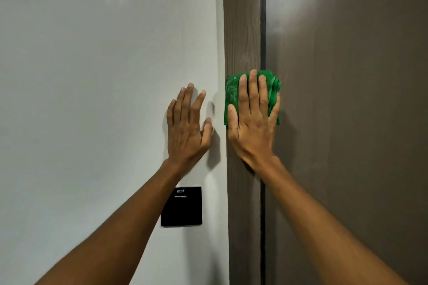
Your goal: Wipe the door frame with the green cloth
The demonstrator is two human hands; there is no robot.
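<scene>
Green cloth on brown door frame

Folded green cloth (231,97) lies flat on the wood-grain door frame (242,30), under spread fingers (253,90), edges showing past them.

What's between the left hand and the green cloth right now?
In the head view, only a bare strip of white wall and the left edge of the door frame separate the left hand from the green cloth.

The black wall panel (181,206) bears small pale print (a logo and one line), too blurred to read.
</scene>
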